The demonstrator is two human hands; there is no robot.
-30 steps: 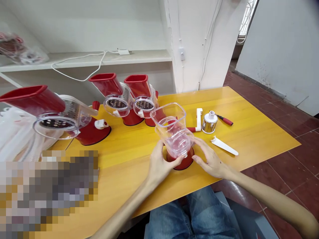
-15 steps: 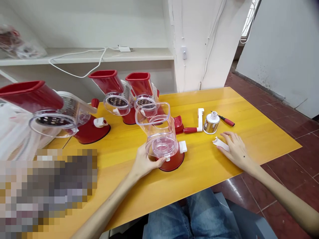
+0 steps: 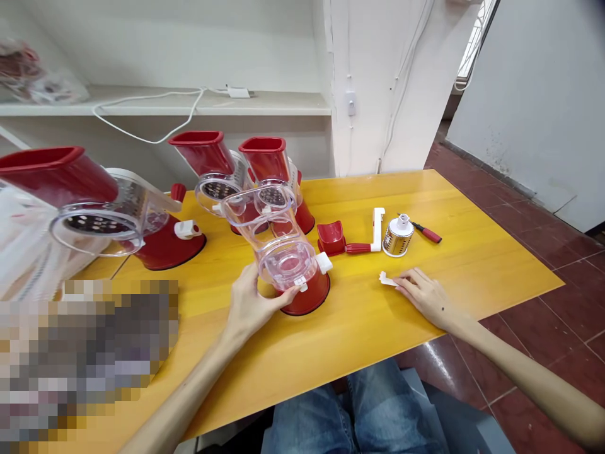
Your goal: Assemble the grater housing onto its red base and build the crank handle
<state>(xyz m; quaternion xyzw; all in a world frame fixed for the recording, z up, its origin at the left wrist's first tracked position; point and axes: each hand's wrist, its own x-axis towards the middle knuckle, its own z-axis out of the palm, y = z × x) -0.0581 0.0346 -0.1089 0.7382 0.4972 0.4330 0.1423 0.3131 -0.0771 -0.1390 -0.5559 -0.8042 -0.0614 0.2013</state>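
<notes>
1. Head view: the left hand (image 3: 253, 302) grasps a clear plastic container (image 3: 283, 252), which leans over a red base (image 3: 307, 299) on the table (image 3: 363, 334).
2. The right hand (image 3: 425, 296) lies open and touches a small white plastic piece (image 3: 387, 279), near a metal drum (image 3: 397, 236).

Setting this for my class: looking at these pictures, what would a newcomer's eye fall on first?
The yellow table stands out first, with three red rotary graters along its far side. Near the middle, the left hand holds a clear grater body on a red base, while the right hand rests on a small white piece.
</notes>
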